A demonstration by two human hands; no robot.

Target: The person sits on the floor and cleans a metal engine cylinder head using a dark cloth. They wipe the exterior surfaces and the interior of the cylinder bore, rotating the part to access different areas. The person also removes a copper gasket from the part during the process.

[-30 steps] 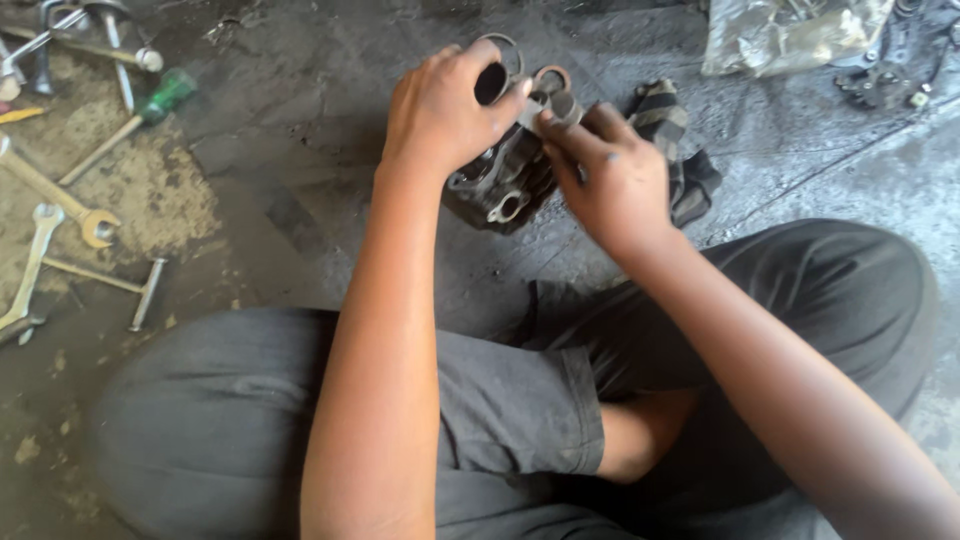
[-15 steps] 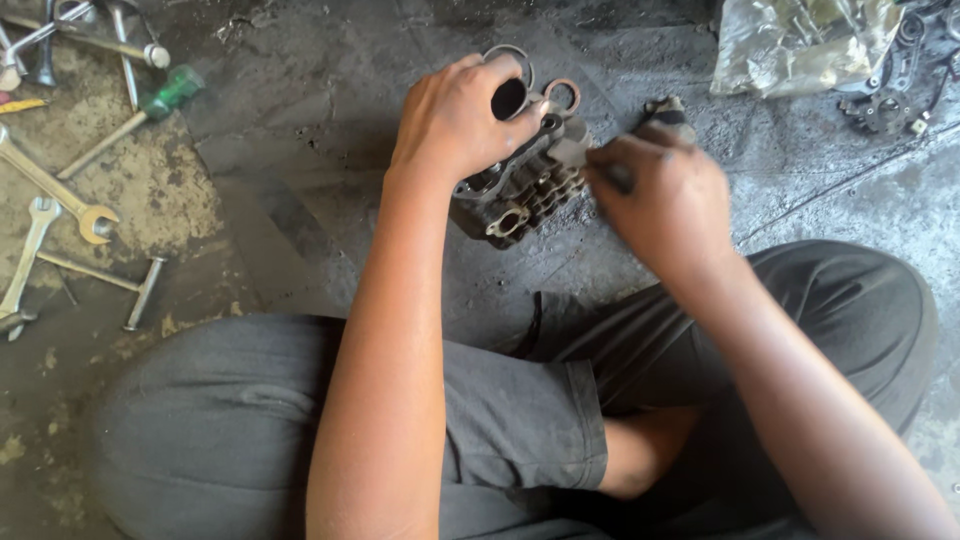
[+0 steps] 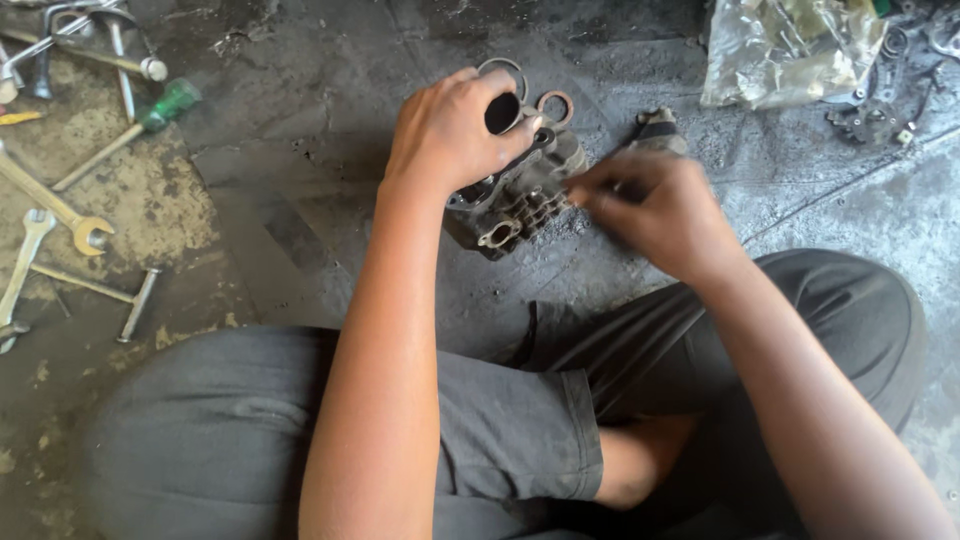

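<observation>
A dirty grey metal engine part (image 3: 520,195) with fins and round ports rests on the concrete floor in front of my crossed legs. My left hand (image 3: 450,130) grips its top from the left side. My right hand (image 3: 650,205) is blurred, fingers pinched together beside the part's right edge; I cannot tell whether it holds something small. Two ring gaskets (image 3: 553,103) lie just behind the part. A small dark metal piece (image 3: 660,128) sits behind my right hand.
Wrenches (image 3: 50,215), a green-handled screwdriver (image 3: 130,135) and a T-handle tool (image 3: 95,290) lie at the left on a stained floor. A crumpled plastic bag (image 3: 790,45) and small metal parts (image 3: 890,90) are at the top right.
My right hand has pulled off the engine part and moved right and down. The part has tipped so its finned side shows more. My left hand stays on top.
</observation>
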